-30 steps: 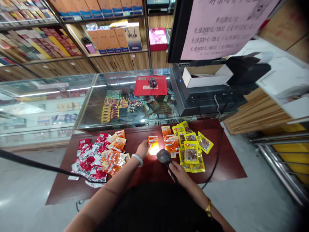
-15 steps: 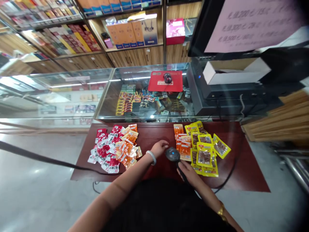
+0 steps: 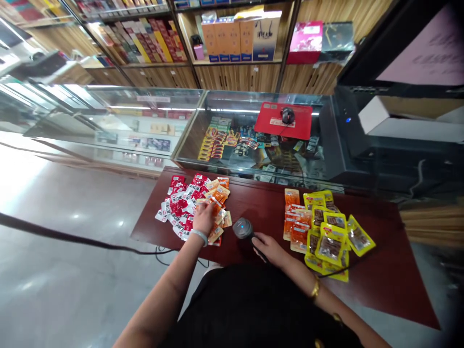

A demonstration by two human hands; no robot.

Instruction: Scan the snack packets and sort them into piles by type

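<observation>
My left hand [image 3: 204,216] rests on a heap of red and orange snack packets [image 3: 186,208] at the left of a dark red table [image 3: 261,208]. Its fingers curl onto an orange packet; whether it grips one is unclear. My right hand [image 3: 268,248] is closed round the handle of a black barcode scanner [image 3: 243,228], whose head points at the table middle. To the right lie orange packets [image 3: 295,224] and yellow packets [image 3: 331,234] in a second group.
A glass display counter [image 3: 232,135] stands behind the table, with a red mouse pad [image 3: 283,121] and mouse on top. A black machine [image 3: 366,140] sits at the right. Shelves of boxed goods [image 3: 232,34] line the back. A black cable [image 3: 72,239] crosses the floor at left.
My left hand left the table middle, where it held an orange packet under the scanner light, and moved left onto the red and orange heap. The scanner light is off. My head turned left.
</observation>
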